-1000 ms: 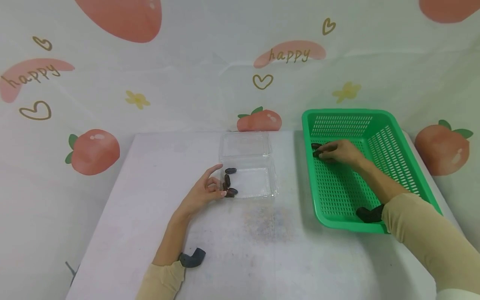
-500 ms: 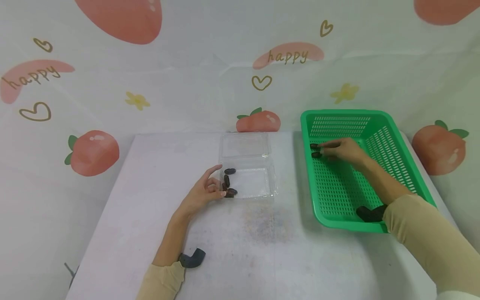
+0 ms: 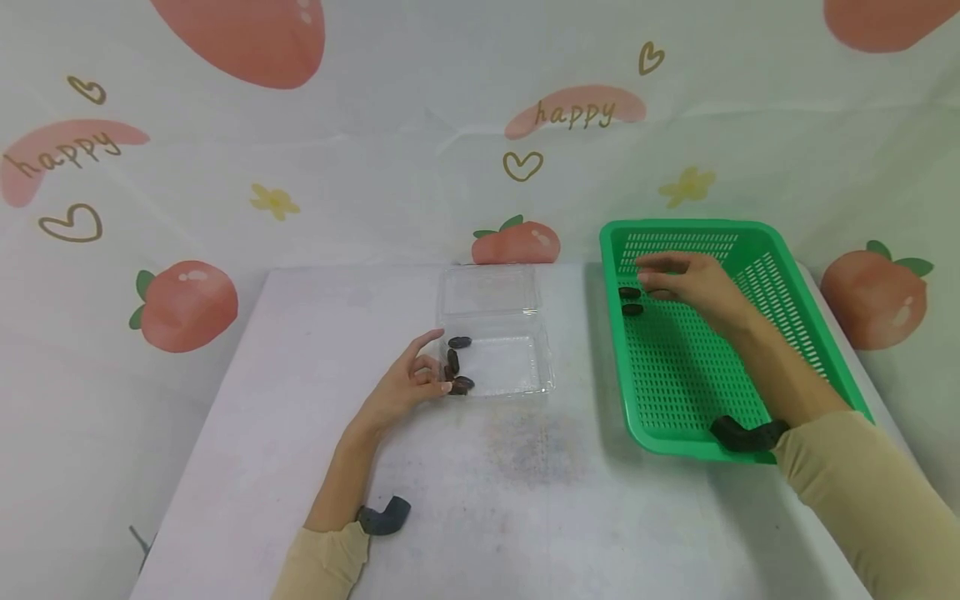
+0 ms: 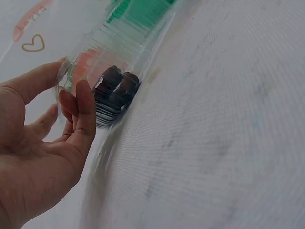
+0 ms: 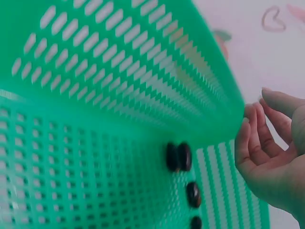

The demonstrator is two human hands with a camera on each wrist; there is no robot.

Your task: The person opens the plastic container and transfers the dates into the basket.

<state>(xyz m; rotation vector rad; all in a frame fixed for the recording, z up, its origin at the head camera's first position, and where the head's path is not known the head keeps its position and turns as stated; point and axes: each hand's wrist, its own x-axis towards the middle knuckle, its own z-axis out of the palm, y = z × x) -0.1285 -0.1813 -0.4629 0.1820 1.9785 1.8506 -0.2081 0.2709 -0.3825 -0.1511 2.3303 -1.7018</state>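
At the left side of a clear plastic clamshell box (image 3: pixel 510 367), my left hand (image 3: pixel 393 392) holds the rim between thumb and forefinger, its other fingers bent. Inside the box, several dark brown dates (image 3: pixel 461 342) lie along the left wall, also seen as dark shapes through the plastic (image 4: pixel 114 86) in the left wrist view. My right hand (image 3: pixel 697 287) is raised over the back left of a green basket (image 3: pixel 637 400), fingers loosely bent, with nothing visible between them. Two dates (image 3: pixel 631 301) show by the basket's left wall; the right wrist view shows several dates (image 5: pixel 185 156).
The box's clear lid (image 3: pixel 489 292) stands open toward the back. A white table (image 3: pixel 465 517) carries both containers. Behind it hangs a white cloth (image 3: pixel 390 167) printed with peaches and hearts. A dark band (image 3: pixel 386 517) is on each wrist.
My right hand has lifted away from the dates at the basket's left wall, moving up and back. Two dates there now show uncovered. My left hand has stayed at the box.
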